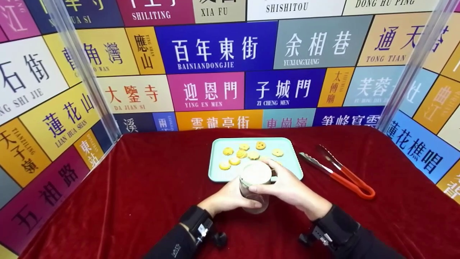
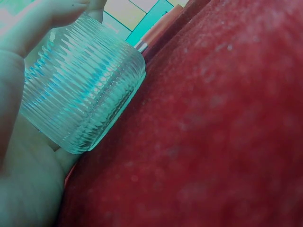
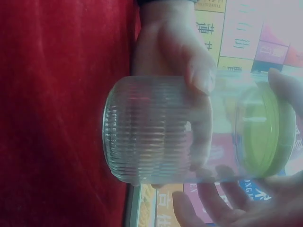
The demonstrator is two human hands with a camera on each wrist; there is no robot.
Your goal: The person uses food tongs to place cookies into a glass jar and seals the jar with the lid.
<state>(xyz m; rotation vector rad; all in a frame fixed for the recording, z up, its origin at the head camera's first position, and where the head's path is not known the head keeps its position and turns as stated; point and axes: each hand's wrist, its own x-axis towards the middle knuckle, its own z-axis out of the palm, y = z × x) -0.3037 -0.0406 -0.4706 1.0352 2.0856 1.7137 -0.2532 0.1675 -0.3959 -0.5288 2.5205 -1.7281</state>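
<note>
Fingers of left hand and right hand curl round a clear jar (ribbed, lidded).

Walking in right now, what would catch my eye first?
Probably the wall of brightly coloured panels with large Chinese characters, behind the table's dark red velvety cloth. In front, the left hand and right hand hold a clear, ribbed cylindrical jar. Just beyond sits a pale turquoise rectangular tray of golden cookies, with orange-handled metal tongs to its right.
</note>
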